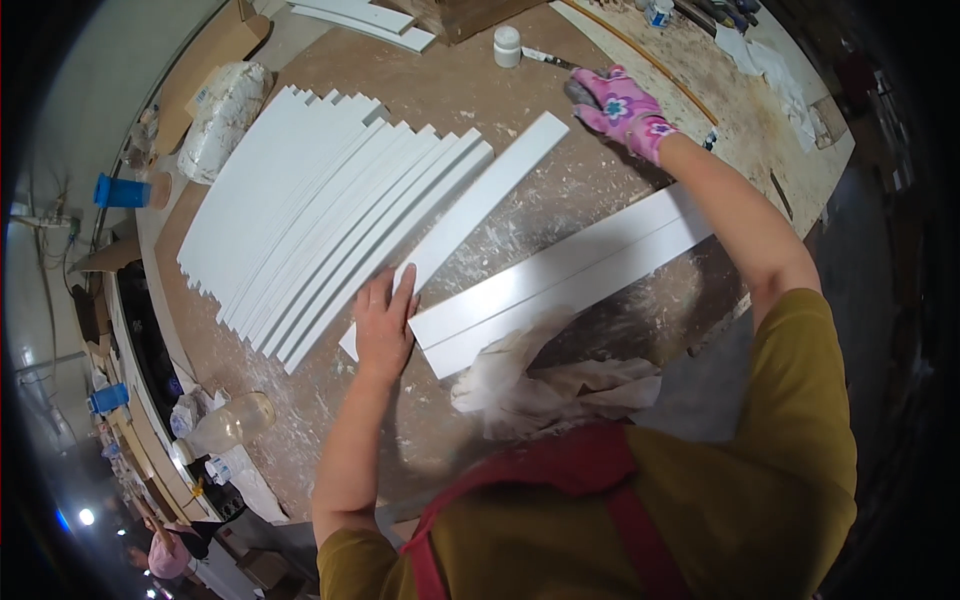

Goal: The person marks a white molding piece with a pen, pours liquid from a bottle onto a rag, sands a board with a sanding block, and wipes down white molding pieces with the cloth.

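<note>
While the left hand (pixel 383 325), loosely splayed, touches a white strip (pixel 490 193), the right hand (pixel 625 112) (gloved) extends, half-curled, hold unclear.

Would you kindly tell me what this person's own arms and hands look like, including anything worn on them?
The left hand has no glove. The right hand wears a pink glove with a flower print, ending at the wrist. The olive-mustard sleeves are short, leaving both forearms uncovered.

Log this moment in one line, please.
left hand: on single white strip | floral-gloved right hand: near thin tool | fanned white strips: left of single strip
</note>
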`<state>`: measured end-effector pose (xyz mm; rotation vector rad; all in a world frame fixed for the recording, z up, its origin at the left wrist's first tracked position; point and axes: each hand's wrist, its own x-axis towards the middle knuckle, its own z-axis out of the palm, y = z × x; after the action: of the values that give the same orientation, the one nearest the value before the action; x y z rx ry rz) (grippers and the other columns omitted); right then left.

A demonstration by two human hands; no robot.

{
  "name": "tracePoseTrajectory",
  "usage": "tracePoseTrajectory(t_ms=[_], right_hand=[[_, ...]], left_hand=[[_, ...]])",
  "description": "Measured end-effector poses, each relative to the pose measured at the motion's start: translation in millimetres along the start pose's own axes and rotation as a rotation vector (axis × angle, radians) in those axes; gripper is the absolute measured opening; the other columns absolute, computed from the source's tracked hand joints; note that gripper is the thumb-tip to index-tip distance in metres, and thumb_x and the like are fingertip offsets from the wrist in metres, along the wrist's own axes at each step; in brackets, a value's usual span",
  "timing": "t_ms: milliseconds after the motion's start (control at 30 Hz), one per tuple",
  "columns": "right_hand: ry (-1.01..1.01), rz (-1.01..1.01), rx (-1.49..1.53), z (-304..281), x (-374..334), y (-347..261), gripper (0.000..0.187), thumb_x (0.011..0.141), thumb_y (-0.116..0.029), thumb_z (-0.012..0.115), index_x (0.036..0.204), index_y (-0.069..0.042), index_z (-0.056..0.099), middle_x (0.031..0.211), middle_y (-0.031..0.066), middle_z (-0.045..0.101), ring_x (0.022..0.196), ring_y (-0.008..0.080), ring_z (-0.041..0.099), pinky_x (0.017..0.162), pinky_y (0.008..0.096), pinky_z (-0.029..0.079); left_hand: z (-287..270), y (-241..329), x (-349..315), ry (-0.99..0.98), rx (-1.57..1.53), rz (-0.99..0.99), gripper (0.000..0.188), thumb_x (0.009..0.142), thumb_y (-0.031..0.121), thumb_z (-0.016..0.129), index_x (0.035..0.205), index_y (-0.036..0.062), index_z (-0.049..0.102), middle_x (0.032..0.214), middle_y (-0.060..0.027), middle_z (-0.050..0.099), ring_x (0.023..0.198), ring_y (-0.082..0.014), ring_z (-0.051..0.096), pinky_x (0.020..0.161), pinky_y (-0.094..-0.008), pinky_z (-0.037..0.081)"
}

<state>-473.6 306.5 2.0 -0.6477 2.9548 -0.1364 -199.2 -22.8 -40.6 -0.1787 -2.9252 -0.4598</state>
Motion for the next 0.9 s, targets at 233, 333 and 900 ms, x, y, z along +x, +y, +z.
tracePoseTrajectory(t_ms=[233,333,900], right_hand=[[0.079,-0.069,0.147,19,-1,-50,0.065,0.083,-0.051,0.053,0.136,-0.015,0.041,0.118,0.0242,0.050,0.103,0.0391,0.057,0.092,0.0436,0.047],[0.074,0.073,0.069,4,22,-9,0.075,0.082,-0.057,0.051,0.140,-0.013,0.034,0.125,0.0263,0.045,0.102,0.0399,0.058,0.093,0.0420,0.047],[0.183,0.179,0.268,24,12,-19,0.065,0.081,-0.047,0.058,0.136,-0.016,0.040,0.133,0.0240,0.040,0.115,0.0374,0.052,0.094,0.0428,0.046]], left_hand=[[-3,-2,0,-0.022,0.007,0.052,0.045,0.084,0.011,0.063,0.128,0.0154,0.056,0.120,-0.0141,0.054,0.105,-0.0337,0.051,0.090,-0.0430,0.041],[-2,1,1,-0.028,-0.037,0.037,0.045,0.084,0.011,0.063,0.129,0.0158,0.056,0.120,-0.0138,0.054,0.105,-0.0331,0.051,0.090,-0.0435,0.040],[-4,-4,2,-0.038,-0.050,0.055,0.048,0.083,0.013,0.065,0.129,0.0171,0.055,0.115,-0.0114,0.055,0.102,-0.0310,0.051,0.086,-0.0434,0.040]])
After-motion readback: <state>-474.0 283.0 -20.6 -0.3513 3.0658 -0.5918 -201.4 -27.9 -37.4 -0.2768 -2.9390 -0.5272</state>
